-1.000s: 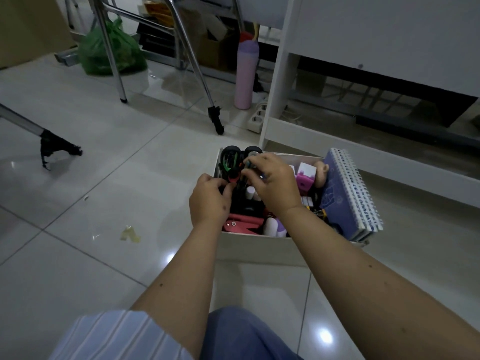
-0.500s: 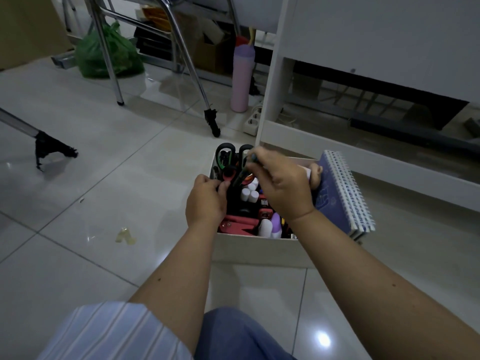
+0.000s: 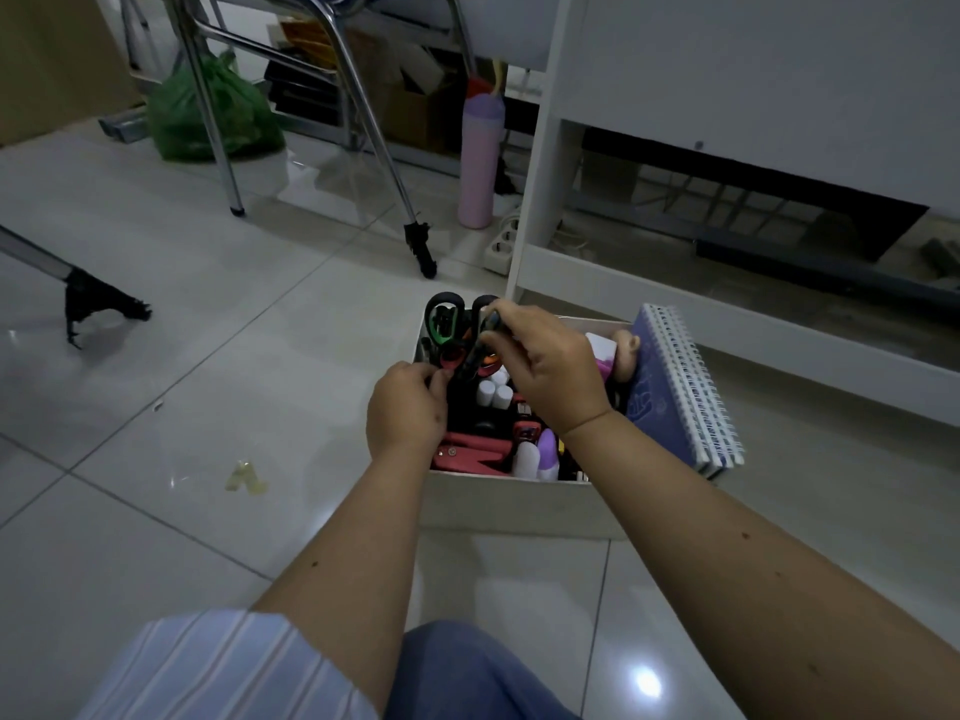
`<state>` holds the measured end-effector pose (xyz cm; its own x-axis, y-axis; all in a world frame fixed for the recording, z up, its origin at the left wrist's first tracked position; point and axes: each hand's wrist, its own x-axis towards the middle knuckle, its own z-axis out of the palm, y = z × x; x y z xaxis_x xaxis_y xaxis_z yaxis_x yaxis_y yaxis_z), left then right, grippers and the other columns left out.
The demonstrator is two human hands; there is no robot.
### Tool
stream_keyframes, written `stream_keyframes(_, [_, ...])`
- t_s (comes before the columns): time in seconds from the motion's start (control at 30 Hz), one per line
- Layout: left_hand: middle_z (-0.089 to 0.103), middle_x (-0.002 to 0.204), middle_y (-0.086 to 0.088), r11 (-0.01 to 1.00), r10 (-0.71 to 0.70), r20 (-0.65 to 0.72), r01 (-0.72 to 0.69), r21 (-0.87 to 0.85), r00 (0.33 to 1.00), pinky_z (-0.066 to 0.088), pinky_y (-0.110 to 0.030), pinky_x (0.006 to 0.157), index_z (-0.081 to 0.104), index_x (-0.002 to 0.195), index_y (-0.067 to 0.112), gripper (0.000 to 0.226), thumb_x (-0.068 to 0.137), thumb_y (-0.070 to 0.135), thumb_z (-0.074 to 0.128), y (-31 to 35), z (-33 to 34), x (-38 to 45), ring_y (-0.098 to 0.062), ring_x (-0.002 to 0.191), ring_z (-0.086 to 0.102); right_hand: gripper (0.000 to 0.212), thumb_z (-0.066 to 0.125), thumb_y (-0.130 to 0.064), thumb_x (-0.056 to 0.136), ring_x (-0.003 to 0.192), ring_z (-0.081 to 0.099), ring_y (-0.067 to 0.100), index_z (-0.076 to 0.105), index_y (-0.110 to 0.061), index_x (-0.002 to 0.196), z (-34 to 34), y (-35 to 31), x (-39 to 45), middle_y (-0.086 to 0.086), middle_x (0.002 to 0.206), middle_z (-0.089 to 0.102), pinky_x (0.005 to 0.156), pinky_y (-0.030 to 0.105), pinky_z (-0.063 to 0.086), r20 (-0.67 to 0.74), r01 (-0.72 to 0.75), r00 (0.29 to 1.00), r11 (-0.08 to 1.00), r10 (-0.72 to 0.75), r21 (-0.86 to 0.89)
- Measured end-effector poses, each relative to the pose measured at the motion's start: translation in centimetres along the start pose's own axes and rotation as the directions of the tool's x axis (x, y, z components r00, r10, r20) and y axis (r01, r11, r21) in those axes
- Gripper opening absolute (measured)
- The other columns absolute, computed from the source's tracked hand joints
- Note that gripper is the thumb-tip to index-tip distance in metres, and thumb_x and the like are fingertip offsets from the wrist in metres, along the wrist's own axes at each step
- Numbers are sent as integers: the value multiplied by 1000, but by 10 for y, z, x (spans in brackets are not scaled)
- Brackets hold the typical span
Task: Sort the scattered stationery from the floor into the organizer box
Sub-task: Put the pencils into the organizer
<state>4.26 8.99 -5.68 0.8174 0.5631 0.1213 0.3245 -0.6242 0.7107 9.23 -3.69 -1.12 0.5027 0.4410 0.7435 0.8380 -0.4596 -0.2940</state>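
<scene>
With the left hand (image 3: pixel 405 407) curled on the near-left edge of the white cardboard organizer box (image 3: pixel 519 504), the right hand (image 3: pixel 550 371), pinching a dark slim pen (image 3: pixel 475 350), should lower it upright beside the black-handled scissors (image 3: pixel 445 319).

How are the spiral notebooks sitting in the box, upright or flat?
Upright, tilted. The spiral notebooks stand on edge at the right end of the organizer box, leaning outward past its rim, coils up.

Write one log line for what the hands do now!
left hand: in organizer box | right hand: pinching dark pen | notebook: standing in box
</scene>
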Motion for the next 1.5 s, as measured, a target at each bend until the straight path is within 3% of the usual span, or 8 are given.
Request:
stream_keyframes(0.33, [65, 91, -16, 999, 32, -2, -32, -38, 999, 32, -26, 63, 70, 91, 3, 23, 90, 21, 56, -2, 1, -1, -30, 82, 58, 16, 64, -2, 76, 80, 63, 35, 70, 4, 89, 8, 2, -9, 21, 85, 65, 75, 24, 40, 241, -214, 948, 977, 206, 5])
stream_keyframes(0.47, [66, 87, -17, 997, 60, -19, -61, -37, 998, 33, -27, 62, 70, 90, 2, 24, 91, 21, 56, -3, -1, -3, -29, 78, 57, 26, 66, -4, 81, 84, 62, 26, 63, -1, 106, 9, -3, -12, 16, 94, 67, 76, 24, 43, 214, -300, 932, 954, 292, 9])
stream_keyframes(0.63, [69, 83, -13, 993, 22, -76, -30, -115, 997, 35, -25, 63, 71, 88, 5, 21, 90, 21, 59, -4, 0, -5, -27, 76, 59, 8, 63, -2, 77, 73, 58, 15, 66, 3, 83, 13, -5, -22, 15, 78, 67, 75, 13, 40, 141, -189, 973, 982, 185, 16])
stream_keyframes(0.9, [68, 78, -9, 991, 13, -90, -24, -128, 996, 35, -24, 62, 71, 83, 5, 24, 90, 23, 57, 0, -2, -8, -21, 69, 56, 35, 46, -3, 79, 71, 63, 32, 68, -4, 106, 10, -4, -38, 21, 99, 61, 43, 29, 52, 249, -140, 953, 980, 172, -139])
stream_keyframes(1.0, [66, 73, -10, 994, 17, -102, -27, -104, 995, 33, -27, 59, 69, 77, 3, 28, 91, 23, 55, 1, -3, -9, -22, 66, 53, 56, 62, 14, 70, 76, 62, 31, 61, -8, 121, 6, -1, -46, 21, 104, 58, 50, 21, 44, 336, -165, 920, 977, 201, -132])
stream_keyframes(1.2, [57, 60, -11, 998, -49, -108, 43, -50, 993, 46, -38, 74, 58, 61, 5, 36, 89, 26, 51, 4, -8, -11, -35, 68, 56, 48, 46, -7, 91, 107, 52, 25, 42, -15, 138, -14, 0, -42, 6, 129, 47, 79, 30, 44, 422, -374, 820, 920, 386, -116])
stream_keyframes(1.33, [58, 77, -1, 995, -96, -162, 97, -3, 982, 21, -54, 110, 60, 64, 15, 29, 88, 27, 50, 15, -10, -24, -27, 100, 53, 35, 48, -7, 89, 111, 53, 26, 57, -10, 124, -40, 11, -41, 10, 122, 57, 93, 31, 41, 368, -472, 790, 870, 490, -145])
stream_keyframes(1.5, [52, 118, -3, 989, -145, -154, 145, -7, 977, 3, -58, 110, 62, 94, 23, 13, 86, 31, 55, 49, 0, -58, -24, 130, 30, 26, 52, -4, 87, 118, 53, 31, 66, -6, 109, -85, 18, -54, 15, 117, 62, 94, 29, 42, 213, -532, 805, 833, 553, -153])
